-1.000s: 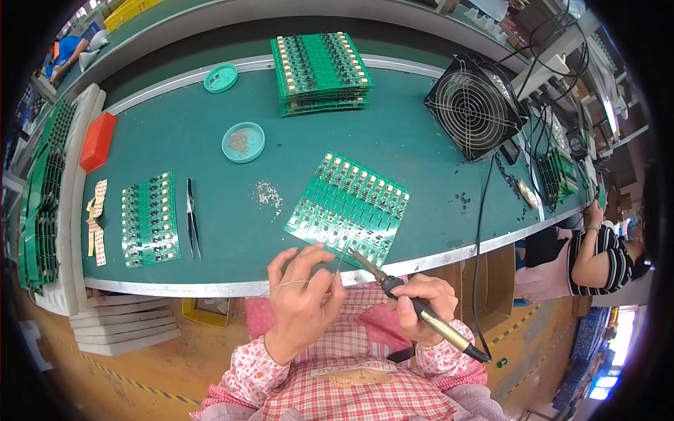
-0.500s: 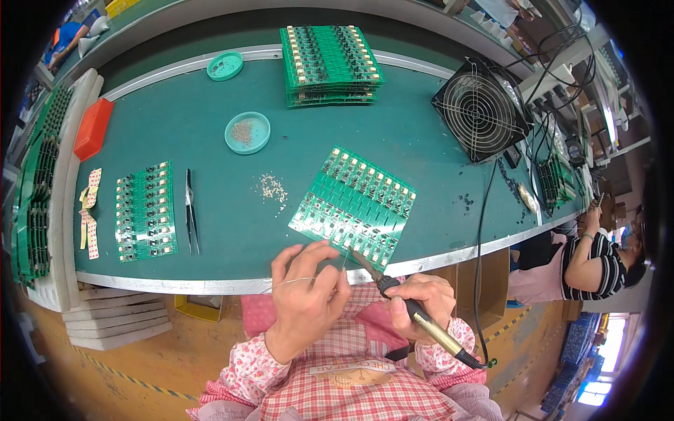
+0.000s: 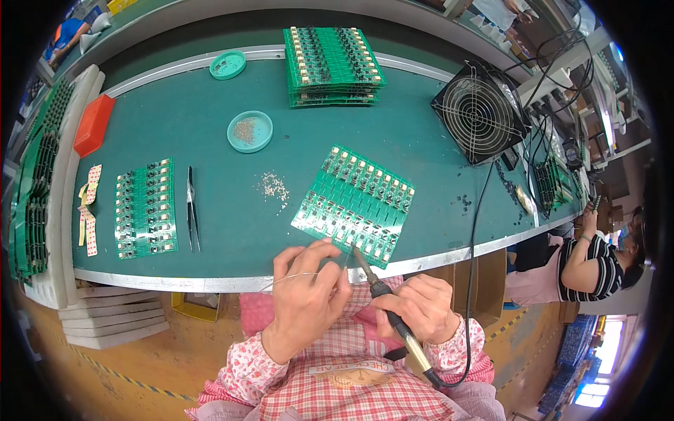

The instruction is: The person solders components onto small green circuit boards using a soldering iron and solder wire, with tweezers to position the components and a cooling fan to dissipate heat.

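Observation:
My right hand is wrapped round a soldering iron, its tip at the near edge of a green circuit board panel. That panel lies tilted on the bench and carries rows of small white and dark parts. Between the pinched fingers of my left hand runs a thin solder wire, its end close to the iron's tip. Whether tip and wire touch is too small to tell. Left of the panel lies a scatter of tiny pale parts.
Tweezers lie beside a second board panel. Two round dishes and a stack of panels stand farther back. A black fan is at the right, with the iron's cable hanging over the edge. A person sits at right.
My right hand has shifted its hold, and the iron's rear end has swung left, so it stands steeper in the picture. The tip has moved slightly. My left hand is almost where it was.

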A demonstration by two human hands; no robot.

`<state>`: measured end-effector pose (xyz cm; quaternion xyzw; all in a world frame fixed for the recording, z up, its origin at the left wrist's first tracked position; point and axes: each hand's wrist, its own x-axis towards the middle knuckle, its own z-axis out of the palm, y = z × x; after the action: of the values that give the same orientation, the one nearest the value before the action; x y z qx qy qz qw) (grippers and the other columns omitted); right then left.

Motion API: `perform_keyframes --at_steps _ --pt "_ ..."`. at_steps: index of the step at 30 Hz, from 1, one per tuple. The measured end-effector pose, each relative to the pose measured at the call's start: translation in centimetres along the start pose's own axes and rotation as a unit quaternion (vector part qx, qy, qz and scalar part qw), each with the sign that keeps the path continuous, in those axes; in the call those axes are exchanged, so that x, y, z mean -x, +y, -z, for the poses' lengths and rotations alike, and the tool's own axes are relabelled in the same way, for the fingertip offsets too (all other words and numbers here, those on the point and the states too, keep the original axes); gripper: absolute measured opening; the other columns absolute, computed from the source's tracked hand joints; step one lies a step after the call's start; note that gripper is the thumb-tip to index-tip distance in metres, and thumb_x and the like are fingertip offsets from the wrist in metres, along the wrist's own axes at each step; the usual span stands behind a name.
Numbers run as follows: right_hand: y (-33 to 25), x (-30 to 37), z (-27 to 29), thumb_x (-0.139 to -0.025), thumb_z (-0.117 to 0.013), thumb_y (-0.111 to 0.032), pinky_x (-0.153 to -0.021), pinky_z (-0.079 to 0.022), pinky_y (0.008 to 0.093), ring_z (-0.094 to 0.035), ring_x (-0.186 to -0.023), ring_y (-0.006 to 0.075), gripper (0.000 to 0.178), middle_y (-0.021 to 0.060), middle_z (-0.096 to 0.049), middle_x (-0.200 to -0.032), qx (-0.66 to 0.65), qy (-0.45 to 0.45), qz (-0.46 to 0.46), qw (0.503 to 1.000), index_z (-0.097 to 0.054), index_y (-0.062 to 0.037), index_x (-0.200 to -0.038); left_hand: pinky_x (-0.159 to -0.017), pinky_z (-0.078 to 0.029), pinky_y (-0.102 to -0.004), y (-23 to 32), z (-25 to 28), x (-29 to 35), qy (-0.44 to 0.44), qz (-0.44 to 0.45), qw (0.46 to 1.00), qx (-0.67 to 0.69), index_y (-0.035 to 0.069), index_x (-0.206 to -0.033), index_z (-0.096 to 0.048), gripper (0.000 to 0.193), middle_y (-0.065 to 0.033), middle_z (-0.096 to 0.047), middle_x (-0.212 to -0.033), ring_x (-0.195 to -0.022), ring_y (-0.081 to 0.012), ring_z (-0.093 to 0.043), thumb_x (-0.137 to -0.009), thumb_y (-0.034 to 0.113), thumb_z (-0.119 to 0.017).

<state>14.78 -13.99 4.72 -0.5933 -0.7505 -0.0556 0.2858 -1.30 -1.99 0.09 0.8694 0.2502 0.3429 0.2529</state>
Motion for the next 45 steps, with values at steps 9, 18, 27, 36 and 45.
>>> perform_keyframes --at_steps 9,18,27,36,45 --pt "0.4 0.8 1.0 -0.078 -0.067 -0.003 -0.047 -0.049 0.0274 -0.063 -0.049 0.0169 0.008 0.0070 -0.067 -0.063 -0.213 0.146 -0.204 0.944 -0.064 -0.0012 -0.085 -0.091 -0.038 -0.0403 0.2 0.3 -0.3 0.001 0.005 1.000 0.017 0.006 -0.077 -0.057 0.013 -0.0066 -0.067 -0.107 -0.105 -0.0234 -0.066 -0.079 0.004 -0.070" --pt "0.8 -0.4 0.4 -0.092 -0.061 -0.008 -0.049 -0.047 0.0242 -0.062 -0.050 0.0086 0.008 0.0028 -0.063 -0.059 -0.299 0.126 -0.345 0.881 -0.060 0.0001 -0.092 -0.081 -0.036 -0.0397 0.2 0.0 -1.0 0.020 0.016 1.000 0.016 0.007 -0.073 -0.055 0.017 -0.0054 -0.066 -0.102 -0.077 -0.0222 -0.057 -0.077 0.004 -0.071" --pt "1.4 -1.3 0.4 -0.092 -0.062 -0.010 -0.050 -0.046 0.0243 -0.062 -0.052 0.0086 0.009 0.0036 -0.064 -0.060 -0.270 0.092 -0.328 0.901 -0.060 -0.0007 -0.093 -0.080 -0.036 -0.0383 0.2 -0.3 -1.4 0.026 0.021 0.999 -0.001 0.008 -0.071 -0.056 0.018 -0.0043 -0.066 -0.100 -0.073 -0.0225 -0.056 -0.074 0.004 -0.073" --pt "2.1 -1.2 0.5 -0.087 -0.069 -0.012 -0.049 -0.048 0.0279 -0.063 -0.052 0.0141 0.008 0.0050 -0.067 -0.068 -0.232 0.074 -0.254 0.936 -0.066 -0.0047 -0.084 -0.080 -0.037 -0.0382 0.3 -0.5 -1.5 0.037 0.019 0.999 -0.011 0.007 -0.072 -0.056 0.018 -0.0041 -0.065 -0.099 -0.073 -0.0224 -0.057 -0.072 0.003 -0.074" --pt "1.3 0.0 1.2 -0.088 -0.065 -0.010 -0.050 -0.049 0.0268 -0.063 -0.052 0.0121 0.008 0.0056 -0.067 -0.068 -0.240 0.153 -0.316 0.905 -0.063 -0.0027 -0.086 -0.081 -0.036 -0.0388 0.2 -0.3 -1.1 0.027 0.014 1.000 0.001 0.007 -0.073 -0.056 0.016 -0.0050 -0.066 -0.100 -0.078 -0.0217 -0.059 -0.075 0.002 -0.071"
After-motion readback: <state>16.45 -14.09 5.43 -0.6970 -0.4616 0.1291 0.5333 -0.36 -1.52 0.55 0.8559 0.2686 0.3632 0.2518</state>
